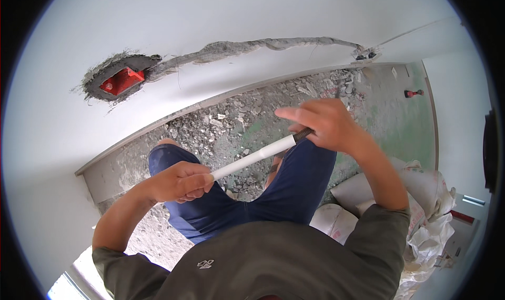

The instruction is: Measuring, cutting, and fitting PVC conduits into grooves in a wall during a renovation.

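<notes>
My left hand (185, 182) is closed round the lower left end of a white plastic pipe (252, 158), which slants up to the right across my lap. A dark ribbed rod, which looks like a coiled spring (302, 135), sticks out of the pipe's right end. It runs into my right hand (331, 122), which is slightly blurred. There the index finger is stretched out to the left, while the other fingers curl at the rod, partly hidden under the hand.
A red box (122, 81) is set in fresh mortar in the white wall, with a rough channel (231, 48) running right from it to another opening (365, 53). Rubble (213, 122) covers the floor between my knees and the wall. White sacks (355, 192) lie at right; a red-and-black object (413, 93) lies farther off.
</notes>
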The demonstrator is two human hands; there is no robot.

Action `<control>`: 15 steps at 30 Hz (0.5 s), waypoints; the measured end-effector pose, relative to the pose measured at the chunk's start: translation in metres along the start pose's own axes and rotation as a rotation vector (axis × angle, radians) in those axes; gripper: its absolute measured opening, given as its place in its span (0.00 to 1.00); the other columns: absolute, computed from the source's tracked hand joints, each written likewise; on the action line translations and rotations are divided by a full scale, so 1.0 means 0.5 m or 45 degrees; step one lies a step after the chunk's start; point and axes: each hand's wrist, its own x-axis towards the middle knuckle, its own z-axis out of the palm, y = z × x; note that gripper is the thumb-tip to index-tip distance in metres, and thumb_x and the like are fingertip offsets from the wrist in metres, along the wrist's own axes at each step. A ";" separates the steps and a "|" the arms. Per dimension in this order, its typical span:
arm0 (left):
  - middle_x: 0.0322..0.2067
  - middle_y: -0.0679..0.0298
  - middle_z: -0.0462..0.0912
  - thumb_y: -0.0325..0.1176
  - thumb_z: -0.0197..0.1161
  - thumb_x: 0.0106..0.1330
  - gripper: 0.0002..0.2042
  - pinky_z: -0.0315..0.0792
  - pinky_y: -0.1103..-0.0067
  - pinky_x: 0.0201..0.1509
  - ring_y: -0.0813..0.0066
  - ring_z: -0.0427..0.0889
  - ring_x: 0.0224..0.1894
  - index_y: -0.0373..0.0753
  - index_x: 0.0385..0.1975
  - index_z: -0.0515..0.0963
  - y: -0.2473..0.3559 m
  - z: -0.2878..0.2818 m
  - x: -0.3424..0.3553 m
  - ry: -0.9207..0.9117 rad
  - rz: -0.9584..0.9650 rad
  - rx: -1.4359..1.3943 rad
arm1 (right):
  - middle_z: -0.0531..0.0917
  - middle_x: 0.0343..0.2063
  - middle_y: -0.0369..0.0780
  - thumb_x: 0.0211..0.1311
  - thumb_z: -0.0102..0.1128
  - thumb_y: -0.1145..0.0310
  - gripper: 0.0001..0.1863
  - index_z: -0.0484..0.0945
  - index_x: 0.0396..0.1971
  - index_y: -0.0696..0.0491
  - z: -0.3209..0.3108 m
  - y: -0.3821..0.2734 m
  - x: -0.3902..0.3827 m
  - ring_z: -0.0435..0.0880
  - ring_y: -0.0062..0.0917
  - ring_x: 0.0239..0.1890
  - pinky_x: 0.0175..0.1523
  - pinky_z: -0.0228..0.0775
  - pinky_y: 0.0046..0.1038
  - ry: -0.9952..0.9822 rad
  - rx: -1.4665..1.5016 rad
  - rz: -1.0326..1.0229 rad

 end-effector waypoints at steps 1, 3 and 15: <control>0.16 0.77 0.60 0.43 0.49 0.74 0.15 0.51 0.88 0.17 0.91 0.57 0.17 0.40 0.27 0.70 -0.007 -0.004 -0.006 -0.013 0.004 -0.053 | 0.83 0.26 0.40 0.46 0.60 0.84 0.21 0.79 0.42 0.51 0.004 0.030 -0.006 0.82 0.32 0.24 0.31 0.73 0.29 -0.030 0.166 0.173; 0.16 0.77 0.60 0.43 0.50 0.73 0.15 0.51 0.88 0.17 0.91 0.57 0.16 0.40 0.27 0.70 -0.011 -0.008 -0.007 -0.020 0.022 -0.117 | 0.83 0.24 0.38 0.46 0.62 0.82 0.23 0.79 0.46 0.48 -0.018 0.088 -0.019 0.79 0.30 0.23 0.29 0.71 0.31 -0.234 0.376 0.686; 0.16 0.76 0.60 0.45 0.49 0.73 0.16 0.49 0.89 0.15 0.90 0.56 0.15 0.40 0.26 0.70 -0.022 -0.014 0.014 -0.014 -0.068 -0.340 | 0.82 0.35 0.41 0.42 0.69 0.76 0.32 0.75 0.55 0.48 -0.007 0.032 0.014 0.81 0.33 0.32 0.41 0.72 0.33 -0.295 0.253 0.625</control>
